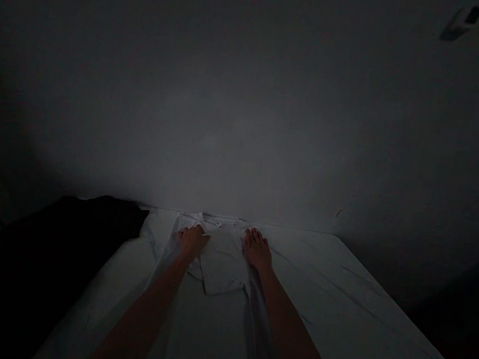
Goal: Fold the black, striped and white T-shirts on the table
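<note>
A thin white shirt lies spread on the marble-patterned table, its neckline toward the wall. Pale fabric runs down both sides toward me, partly behind my forearms. My left hand is at the shirt's left shoulder, fingers curled down on the cloth and thumb pointing right; the dim light hides how much fabric is in its grip. On the right shoulder my right hand rests flat, its fingers stretched out over the cloth. A lower edge of the fabric shows as a dark, uneven line between my forearms.
A large black cloth covers the left side of the table. Directly behind the table stands a plain wall, with a small box-like fixture high on the right. The table's right edge slants toward me. The room is very dark.
</note>
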Motion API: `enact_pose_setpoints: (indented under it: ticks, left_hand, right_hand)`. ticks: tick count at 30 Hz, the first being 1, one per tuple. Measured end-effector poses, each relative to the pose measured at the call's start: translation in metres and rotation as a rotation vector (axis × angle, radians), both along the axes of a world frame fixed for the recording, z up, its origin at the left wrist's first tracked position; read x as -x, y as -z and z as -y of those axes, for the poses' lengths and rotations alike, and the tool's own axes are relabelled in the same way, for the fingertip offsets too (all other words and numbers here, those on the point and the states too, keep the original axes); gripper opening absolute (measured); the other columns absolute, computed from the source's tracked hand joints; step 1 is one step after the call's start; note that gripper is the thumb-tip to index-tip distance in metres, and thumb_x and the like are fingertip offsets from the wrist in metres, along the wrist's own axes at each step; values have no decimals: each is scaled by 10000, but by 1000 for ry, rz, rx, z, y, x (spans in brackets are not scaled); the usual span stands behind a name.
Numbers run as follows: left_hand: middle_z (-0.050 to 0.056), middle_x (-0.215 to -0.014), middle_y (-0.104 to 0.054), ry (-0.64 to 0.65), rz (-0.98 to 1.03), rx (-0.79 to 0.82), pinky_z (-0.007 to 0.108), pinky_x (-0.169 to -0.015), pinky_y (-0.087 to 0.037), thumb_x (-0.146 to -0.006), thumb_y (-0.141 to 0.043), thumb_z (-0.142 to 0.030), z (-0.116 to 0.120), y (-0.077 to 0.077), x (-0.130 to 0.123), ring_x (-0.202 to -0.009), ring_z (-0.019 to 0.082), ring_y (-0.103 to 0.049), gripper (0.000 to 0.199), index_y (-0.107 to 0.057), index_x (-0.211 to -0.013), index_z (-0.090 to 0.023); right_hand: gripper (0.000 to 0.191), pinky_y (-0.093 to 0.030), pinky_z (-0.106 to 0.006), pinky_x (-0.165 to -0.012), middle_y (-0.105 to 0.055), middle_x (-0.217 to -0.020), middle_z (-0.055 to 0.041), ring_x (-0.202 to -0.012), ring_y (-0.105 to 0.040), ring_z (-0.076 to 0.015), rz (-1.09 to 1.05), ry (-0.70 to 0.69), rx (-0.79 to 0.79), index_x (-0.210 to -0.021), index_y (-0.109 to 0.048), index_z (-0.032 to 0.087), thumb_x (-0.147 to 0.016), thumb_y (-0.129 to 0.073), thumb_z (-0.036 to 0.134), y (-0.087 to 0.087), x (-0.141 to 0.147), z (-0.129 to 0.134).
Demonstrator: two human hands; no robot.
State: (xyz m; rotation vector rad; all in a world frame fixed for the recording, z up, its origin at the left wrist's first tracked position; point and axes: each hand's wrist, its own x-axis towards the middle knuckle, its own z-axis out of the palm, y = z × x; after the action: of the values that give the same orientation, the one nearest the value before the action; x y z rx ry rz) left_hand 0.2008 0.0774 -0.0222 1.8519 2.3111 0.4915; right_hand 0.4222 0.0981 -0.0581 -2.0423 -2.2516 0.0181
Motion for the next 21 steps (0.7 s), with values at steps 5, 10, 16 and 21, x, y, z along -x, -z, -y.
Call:
enact_pose_setpoints:
  ticks: [5, 10, 16, 21]
  left_hand:
    - [102, -1104, -740, 11, 62, 24, 444, -967, -415, -867, -579, -388, -6, 4, 16, -1119, 294, -639, 245, -699, -1015, -234]
    - [84, -1006, -747, 33, 54, 3, 440, -967, -404, -851, -578, -309, -5, 6, 16, -1032, 272, -662, 210, -681, -1012, -221]
    - [151, -1320, -605, 165, -46, -204, 514, -1102, -294, -862, -537, -153, 3, 5, 1, -1293, 331, -491, 380, -616, -1229, -216]
    - [13, -1531, -461, 690, -85, -246, 445, -1178, -261, -943, -526, -337, 10, 28, -25, -1438, 258, -356, 455, -524, -1396, -373]
  right_hand:
    - [545, -235, -498, -1179, -247, -1634, -124, -1491, -254, -268, 85, 8, 3, -1578, -265, 184, -1046, -185, 273, 2, -2, 0]
    - [543, -234, -504, -1178, -235, -1642, -95, -1494, -248, -249, 78, 63, 30, -1583, -251, 236, -1051, -167, 311, 3, 0, -1]
    - [549, -211, -502, -1185, -220, -1647, -82, -1495, -246, -247, 38, 82, 25, -1582, -257, 244, -1046, -163, 314, 4, 2, -3]
    - [553, -212, -492, -1187, -220, -1644, -98, -1497, -241, -256, 66, 64, 20, -1586, -247, 218, -1046, -174, 317, -1, 2, 1]
